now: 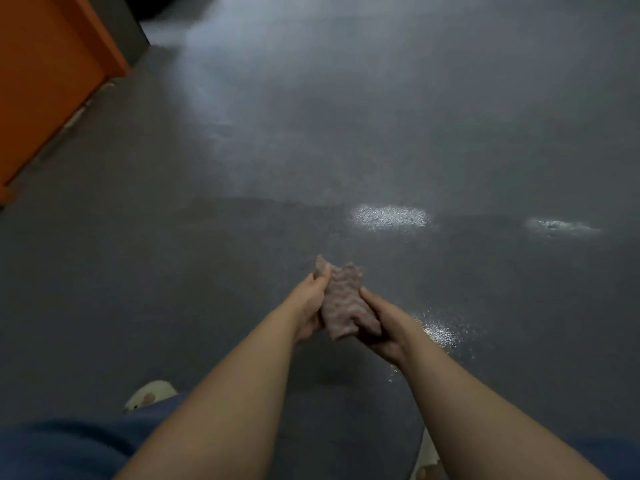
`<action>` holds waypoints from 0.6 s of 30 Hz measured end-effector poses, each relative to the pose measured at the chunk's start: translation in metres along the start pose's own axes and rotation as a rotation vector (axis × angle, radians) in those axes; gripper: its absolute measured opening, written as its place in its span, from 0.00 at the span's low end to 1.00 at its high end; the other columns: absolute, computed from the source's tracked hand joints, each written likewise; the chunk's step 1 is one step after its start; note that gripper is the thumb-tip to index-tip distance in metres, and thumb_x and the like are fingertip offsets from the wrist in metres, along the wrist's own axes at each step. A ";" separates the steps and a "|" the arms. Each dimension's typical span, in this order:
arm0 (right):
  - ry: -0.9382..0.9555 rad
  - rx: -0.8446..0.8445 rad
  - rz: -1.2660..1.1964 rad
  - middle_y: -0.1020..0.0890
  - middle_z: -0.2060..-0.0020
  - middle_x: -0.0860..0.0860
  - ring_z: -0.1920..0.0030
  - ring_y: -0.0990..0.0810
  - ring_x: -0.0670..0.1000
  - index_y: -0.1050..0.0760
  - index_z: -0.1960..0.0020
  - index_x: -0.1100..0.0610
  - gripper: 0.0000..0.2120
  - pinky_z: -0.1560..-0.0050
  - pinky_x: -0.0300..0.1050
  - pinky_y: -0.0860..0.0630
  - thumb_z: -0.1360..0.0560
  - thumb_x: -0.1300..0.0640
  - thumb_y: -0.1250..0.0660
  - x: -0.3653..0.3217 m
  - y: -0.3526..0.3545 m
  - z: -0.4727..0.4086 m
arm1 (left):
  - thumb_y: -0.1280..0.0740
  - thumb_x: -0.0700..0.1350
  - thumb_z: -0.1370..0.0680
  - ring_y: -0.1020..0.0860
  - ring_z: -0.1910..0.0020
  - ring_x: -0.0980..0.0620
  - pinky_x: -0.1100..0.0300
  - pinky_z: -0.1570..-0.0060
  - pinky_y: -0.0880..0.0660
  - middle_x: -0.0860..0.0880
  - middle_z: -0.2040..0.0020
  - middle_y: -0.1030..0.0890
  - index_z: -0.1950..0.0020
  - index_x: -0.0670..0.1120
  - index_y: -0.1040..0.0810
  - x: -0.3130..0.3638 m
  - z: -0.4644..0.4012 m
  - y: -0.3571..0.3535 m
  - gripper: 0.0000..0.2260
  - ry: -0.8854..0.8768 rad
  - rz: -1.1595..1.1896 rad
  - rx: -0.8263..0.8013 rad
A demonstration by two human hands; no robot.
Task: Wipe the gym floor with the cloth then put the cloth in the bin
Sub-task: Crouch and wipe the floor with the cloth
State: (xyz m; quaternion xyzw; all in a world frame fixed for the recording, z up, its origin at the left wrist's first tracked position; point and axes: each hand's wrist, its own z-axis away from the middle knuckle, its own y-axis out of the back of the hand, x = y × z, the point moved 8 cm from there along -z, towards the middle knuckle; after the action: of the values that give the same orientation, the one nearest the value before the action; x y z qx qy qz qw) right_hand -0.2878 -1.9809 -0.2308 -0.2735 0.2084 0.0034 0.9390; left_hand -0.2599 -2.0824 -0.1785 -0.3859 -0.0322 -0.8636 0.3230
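cloth (pixel 341 299) is bunched up between both hands, held up above the gym floor (pixel 346 133) about mid-frame, so it's not touching the floor at all. it's a pinkish wavy-striped rag, scrunched into a longish wad whose long axis runs roughly away from the person, with the far end poking out past the fingertips and the near end hanging down toward the wrists. left hand (pixel 310 306) is wrapped around its left side, thumb pinching the top corner; right hand (pixel 375 327) grips the lower right part with fingers curled under it. floor is dark grey and a bit shiny, with a few bright glittery patches (pixel 391 218) ahead and to the right of the hands, look like wet spots or light glare, can't say which. orange panel (pixel 45 81) stands along the floor's far left edge. pale slipper (pixel 150 394) on the floor near the bottom left, and dark blue clothing (pixel 62 448) along the bottom edge. no container shows up anywhere in view.
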 end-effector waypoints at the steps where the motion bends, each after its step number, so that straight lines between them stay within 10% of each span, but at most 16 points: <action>1: 0.039 0.031 -0.021 0.18 0.54 0.59 0.64 0.17 0.52 0.26 0.39 0.65 0.15 0.66 0.45 0.19 0.23 0.58 0.36 -0.002 0.004 -0.007 | 0.42 0.48 0.18 0.19 0.69 0.55 0.59 0.68 0.21 0.48 0.57 0.19 0.47 0.47 0.28 -0.003 -0.007 0.006 0.06 0.005 -0.040 0.002; 6: 0.148 0.230 0.147 0.17 0.61 0.56 0.69 0.17 0.50 0.25 0.51 0.58 0.06 0.72 0.46 0.19 0.25 0.68 0.35 -0.013 0.022 -0.035 | 0.32 0.30 0.27 0.22 0.52 0.49 0.63 0.61 0.23 0.46 0.48 0.22 0.39 0.42 0.31 -0.011 -0.039 0.027 0.19 0.008 -0.349 0.025; 12: 0.300 0.370 0.266 0.17 0.53 0.57 0.58 0.17 0.53 0.23 0.48 0.57 0.08 0.53 0.52 0.19 0.26 0.66 0.33 -0.047 0.020 -0.088 | 0.32 0.32 0.26 0.26 0.39 0.49 0.67 0.47 0.32 0.42 0.38 0.24 0.30 0.39 0.34 0.025 -0.100 0.026 0.25 -0.279 -0.675 0.151; 18: 0.291 0.782 0.894 0.24 0.38 0.58 0.38 0.26 0.58 0.32 0.31 0.59 0.22 0.40 0.45 0.32 0.25 0.60 0.35 -0.059 0.061 -0.108 | 0.41 0.45 0.18 0.54 0.23 0.43 0.51 0.27 0.49 0.44 0.22 0.61 0.22 0.50 0.56 -0.017 -0.143 0.038 0.31 -0.178 -1.337 0.197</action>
State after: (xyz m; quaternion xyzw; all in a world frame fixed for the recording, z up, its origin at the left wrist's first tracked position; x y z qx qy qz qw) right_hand -0.3910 -1.9786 -0.3211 0.2078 0.4148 0.2829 0.8394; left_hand -0.3217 -2.1472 -0.2979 -0.3214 -0.3687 -0.8356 -0.2500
